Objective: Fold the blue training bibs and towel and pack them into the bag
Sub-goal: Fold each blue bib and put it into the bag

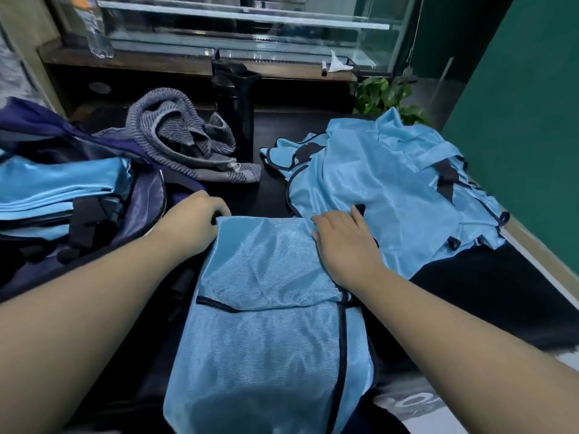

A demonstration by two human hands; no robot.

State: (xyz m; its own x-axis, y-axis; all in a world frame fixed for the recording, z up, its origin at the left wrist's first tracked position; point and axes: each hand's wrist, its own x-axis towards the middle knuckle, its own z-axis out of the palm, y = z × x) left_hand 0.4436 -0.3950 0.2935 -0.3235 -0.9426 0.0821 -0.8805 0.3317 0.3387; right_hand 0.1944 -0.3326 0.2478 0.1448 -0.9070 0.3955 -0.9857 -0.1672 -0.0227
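From the head camera, a blue training bib (269, 308) lies on the dark table (488, 296) directly in front of the person, its far part folded back over the near part. The left hand (194, 220) grips the far left corner of that fold, fingers curled around the edge. The right hand (344, 242) pinches the far right corner, thumb tucked under the cloth. To the right, touching the folded bib, sits a loose heap of unfolded bibs (394, 183). At the left, the dark bag (147, 189) stands open with folded bibs (59, 186) stacked inside. Behind it, a crumpled grey towel (185, 139) lies on the table beside a black bottle (236, 104).
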